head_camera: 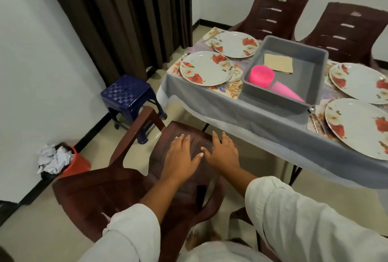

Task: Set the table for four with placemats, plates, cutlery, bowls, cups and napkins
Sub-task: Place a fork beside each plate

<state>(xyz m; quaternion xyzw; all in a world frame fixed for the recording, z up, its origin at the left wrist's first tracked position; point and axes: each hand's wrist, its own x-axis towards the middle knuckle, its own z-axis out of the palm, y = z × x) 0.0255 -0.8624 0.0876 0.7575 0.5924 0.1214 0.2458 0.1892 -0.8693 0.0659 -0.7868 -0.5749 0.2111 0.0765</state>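
Both hands lie flat, fingers straight, on the seat of a brown plastic chair (117,188) in front of me: my left hand (180,153) beside my right hand (223,152), thumbs almost touching. To the right stands the table with a grey cloth (241,115). Several floral plates rest on patterned placemats, among them a near-left plate (205,68), a far plate (235,44) and a near-right plate (357,127). A grey tub (281,98) on the table holds stacked pink bowls (261,76), pink cups (287,91) and beige napkins (278,63). Cutlery (312,115) lies left of the near-right plate.
A blue plastic stool (130,96) stands by the wall under a dark curtain (126,14). A red bin (77,161) stuffed with crumpled paper sits at the left wall. Two more brown chairs, one (273,14) and another (346,29), stand on the table's far side.
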